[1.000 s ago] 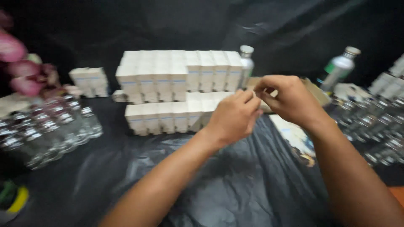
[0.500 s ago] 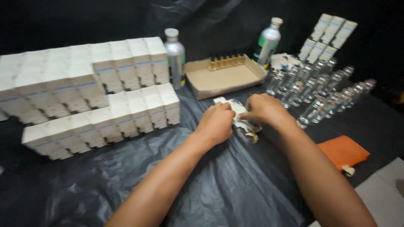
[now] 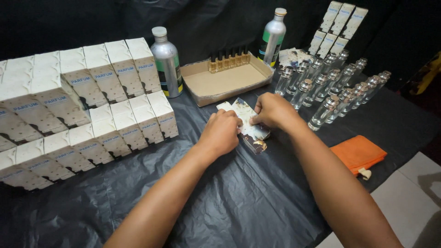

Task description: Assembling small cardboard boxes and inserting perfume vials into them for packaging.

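Both my hands rest on a small stack of flat printed cardboard sheets (image 3: 251, 125) lying on black plastic sheeting (image 3: 239, 197) at the centre. My left hand (image 3: 221, 131) is curled with its fingertips pinching the left edge of the top sheet. My right hand (image 3: 272, 110) grips the same sheet from the right side. The sheets are pale with brown and dark markings. Part of the stack is hidden under my fingers.
Stacked white boxes (image 3: 78, 105) fill the left. A silver bottle (image 3: 166, 62) and another (image 3: 272, 37) flank a shallow cardboard tray (image 3: 226, 82) holding small amber vials. Several clear glass bottles (image 3: 328, 87) lie at the right, more white boxes (image 3: 337, 25) behind. An orange cloth (image 3: 358, 154) lies right.
The view has swung right and down. My hands came down from mid-air to the sheeting and now rest on the stack of sheets.
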